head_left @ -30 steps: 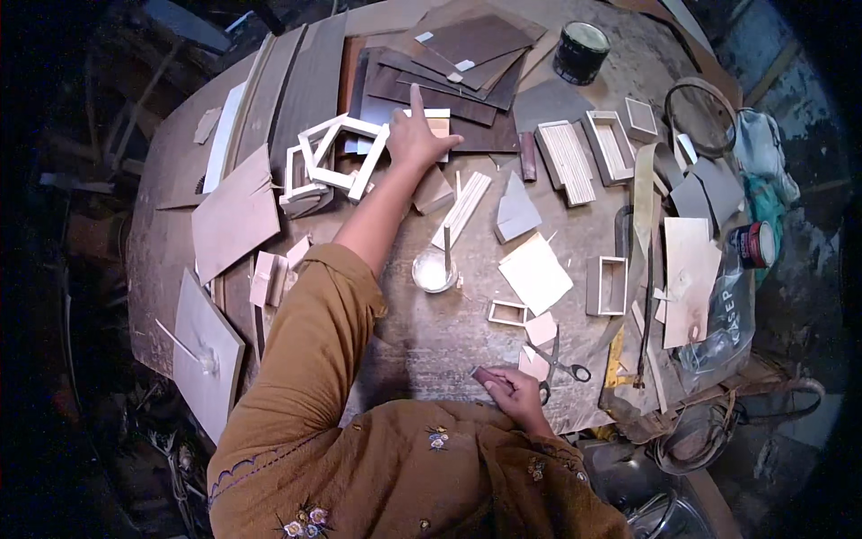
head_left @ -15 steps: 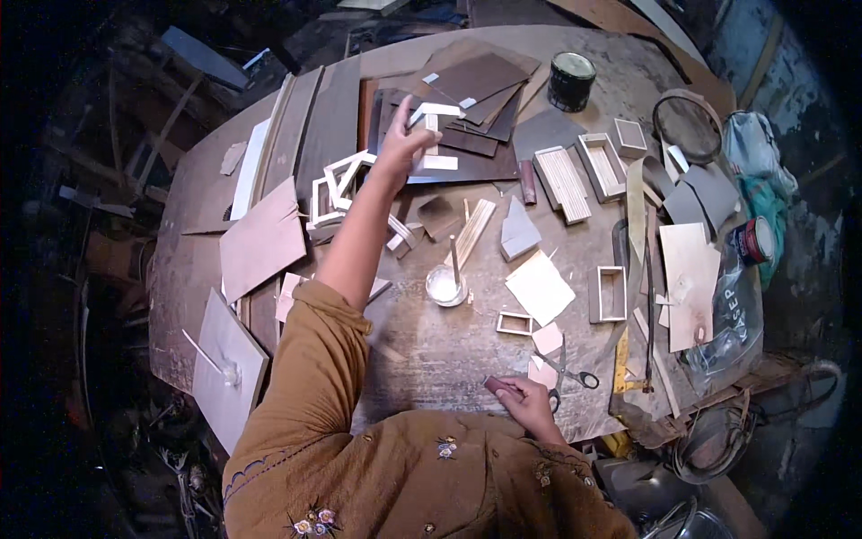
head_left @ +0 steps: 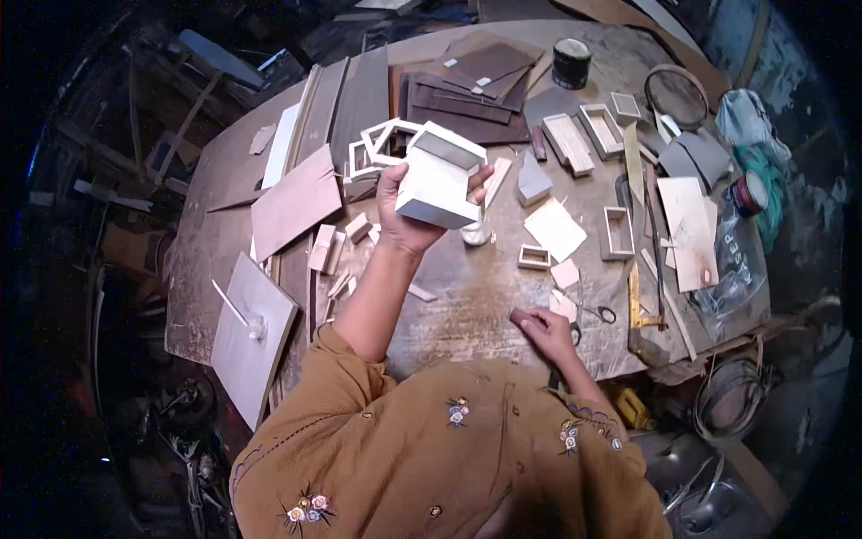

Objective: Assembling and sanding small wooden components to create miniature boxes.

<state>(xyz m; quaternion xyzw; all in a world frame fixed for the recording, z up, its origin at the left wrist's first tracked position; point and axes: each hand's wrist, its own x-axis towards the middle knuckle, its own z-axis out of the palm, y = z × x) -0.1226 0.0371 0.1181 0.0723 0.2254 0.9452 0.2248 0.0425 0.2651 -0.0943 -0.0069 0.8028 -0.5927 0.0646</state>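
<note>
The person held a white box up in the left hand, above the middle of the desk. The fingers were wrapped round the box's lower side, with the thumb on one wall and the other fingers on the far wall. The box had no lid, and its open top faced away. It looked light and stiff, like thin board or wood. I thought the thin walls could bend or crack if squeezed hard, so the corners and the bottom seemed the best places to hold it.

The right hand rested flat on the near edge of the desk and held nothing, with its fingers curled a little. Scissors lay just beside it.

White frames lay behind the box, toward the far edge. A small open box sat near the middle of the desk. A dark tin stood at the far edge, and brown boards lay along the left side.
</note>
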